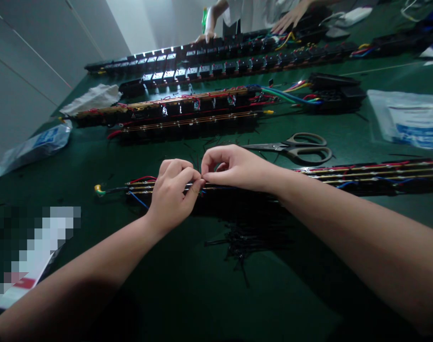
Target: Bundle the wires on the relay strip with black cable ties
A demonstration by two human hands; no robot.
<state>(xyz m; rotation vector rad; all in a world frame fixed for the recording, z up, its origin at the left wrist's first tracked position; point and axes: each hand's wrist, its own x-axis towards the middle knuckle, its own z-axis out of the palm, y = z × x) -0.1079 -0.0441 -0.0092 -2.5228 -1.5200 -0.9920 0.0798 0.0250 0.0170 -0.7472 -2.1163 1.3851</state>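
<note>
A long black power strip assembly [366,173] with brass rails and red and blue wires lies across the green table in front of me. My left hand [173,192] rests on it with fingers pinched together. My right hand [234,166] meets it fingertip to fingertip, also pinched, over the rails. Whatever thin piece they pinch is too small to make out. A loose heap of black cable ties [245,244] lies just below the strip.
Scissors [302,147] lie behind my right hand. Several more strip assemblies [187,111] fill the far table, with a wire bundle [291,95]. Plastic bags [408,116] sit right and left [34,147]. Another person's hands [291,19] work at the far edge.
</note>
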